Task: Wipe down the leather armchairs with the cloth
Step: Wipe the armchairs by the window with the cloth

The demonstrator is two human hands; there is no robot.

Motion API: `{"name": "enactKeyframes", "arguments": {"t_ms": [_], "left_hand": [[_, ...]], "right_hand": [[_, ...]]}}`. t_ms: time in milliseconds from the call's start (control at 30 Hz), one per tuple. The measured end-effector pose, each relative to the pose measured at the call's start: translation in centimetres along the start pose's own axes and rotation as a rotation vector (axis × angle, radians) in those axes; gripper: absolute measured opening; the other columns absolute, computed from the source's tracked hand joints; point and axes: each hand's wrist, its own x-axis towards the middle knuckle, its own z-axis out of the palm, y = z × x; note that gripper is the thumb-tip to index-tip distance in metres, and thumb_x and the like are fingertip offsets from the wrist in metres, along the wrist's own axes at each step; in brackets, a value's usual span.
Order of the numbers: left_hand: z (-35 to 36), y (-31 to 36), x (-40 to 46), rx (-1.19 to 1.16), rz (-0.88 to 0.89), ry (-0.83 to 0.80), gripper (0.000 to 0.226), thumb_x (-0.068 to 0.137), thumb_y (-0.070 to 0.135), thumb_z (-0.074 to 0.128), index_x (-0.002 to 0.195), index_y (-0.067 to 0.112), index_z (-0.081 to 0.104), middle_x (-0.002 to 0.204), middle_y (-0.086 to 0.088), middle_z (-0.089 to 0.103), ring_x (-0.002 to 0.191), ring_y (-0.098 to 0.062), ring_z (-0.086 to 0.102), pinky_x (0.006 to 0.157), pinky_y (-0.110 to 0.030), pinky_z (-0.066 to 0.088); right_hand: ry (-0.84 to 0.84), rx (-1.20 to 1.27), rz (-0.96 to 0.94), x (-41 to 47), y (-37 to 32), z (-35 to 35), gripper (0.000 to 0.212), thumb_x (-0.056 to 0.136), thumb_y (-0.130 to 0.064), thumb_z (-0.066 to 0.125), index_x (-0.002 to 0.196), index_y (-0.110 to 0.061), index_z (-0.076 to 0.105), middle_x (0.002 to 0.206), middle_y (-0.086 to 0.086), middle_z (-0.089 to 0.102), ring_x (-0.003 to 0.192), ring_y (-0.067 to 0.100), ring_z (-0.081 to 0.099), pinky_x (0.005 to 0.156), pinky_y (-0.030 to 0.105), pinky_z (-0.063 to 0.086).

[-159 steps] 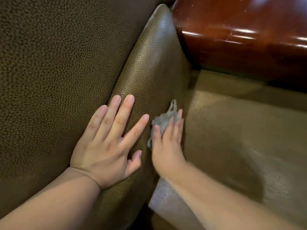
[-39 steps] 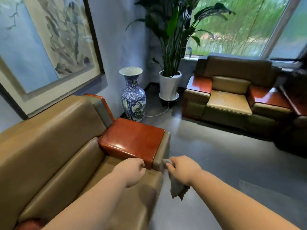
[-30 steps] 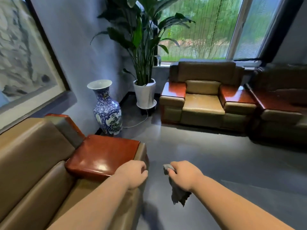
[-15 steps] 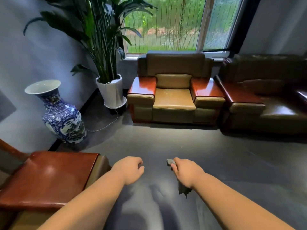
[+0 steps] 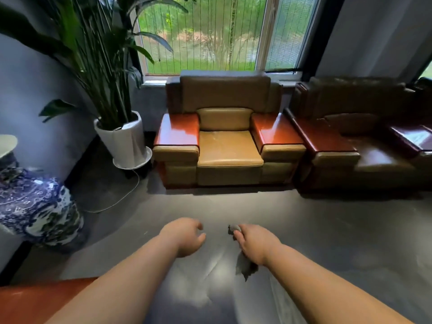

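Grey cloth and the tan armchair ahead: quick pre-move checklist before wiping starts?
1. Crumpled grey cloth gripped in right hand: ok.
2. Left hand free, fingers loosely curled: ok.
3. Tan leather armchair with red wooden armrests in view: ok.
4. Its seat free of objects: ok.
5. Grey floor between clear; thin white cable lies off to the left: ok.
6. Cloth damp or clean: cannot tell.

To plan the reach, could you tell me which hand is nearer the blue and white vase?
Left. The left hand hangs over the floor to the vase's right; the right hand, gripping the cloth, is farther right.
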Motion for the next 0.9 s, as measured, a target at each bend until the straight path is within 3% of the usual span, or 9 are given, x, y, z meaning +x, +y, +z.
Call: {"name": "enactKeyframes", "arguments": {"t_ms": [267,500,900], "left_hand": [[-6.7,-5.4,11.2,0.003,0.039,0.000,0.051,0.101,0.055,0.047,0.144,0.030,0.058,0.140,0.000,0.066,0.128,-0.026,0.061,0.107,-0.041,0.050],[-9.9,-7.8,20.9,-0.029,0.021,-0.021,0.049,0.102,0.053,0.049,0.145,0.030,0.058,0.138,0.002,0.066,0.125,-0.023,0.063,0.106,-0.041,0.052],[-19.1,-5.8,43.9,-0.105,-0.086,-0.059,0.043,0.102,0.048,0.053,0.139,0.028,0.063,0.135,0.004,0.068,0.120,-0.019,0.065,0.103,-0.039,0.056]], "right_hand": [[0.041,0.062,0.064,11.7,-2.5,-4.2,0.032,0.109,-0.051,0.033,0.109,-0.027,0.054,0.111,0.005,0.069,0.100,0.031,0.064,0.084,0.044,0.051],[0.042,0.085,0.061,22.6,-1.2,-6.9,0.030,0.111,-0.045,0.035,0.118,-0.023,0.055,0.117,0.008,0.069,0.107,0.031,0.063,0.082,0.039,0.046],[-0.029,0.100,-0.019,47.5,4.0,-15.8,0.026,0.110,-0.048,0.036,0.109,-0.029,0.054,0.101,-0.002,0.066,0.090,0.018,0.062,0.079,0.035,0.052]]}}
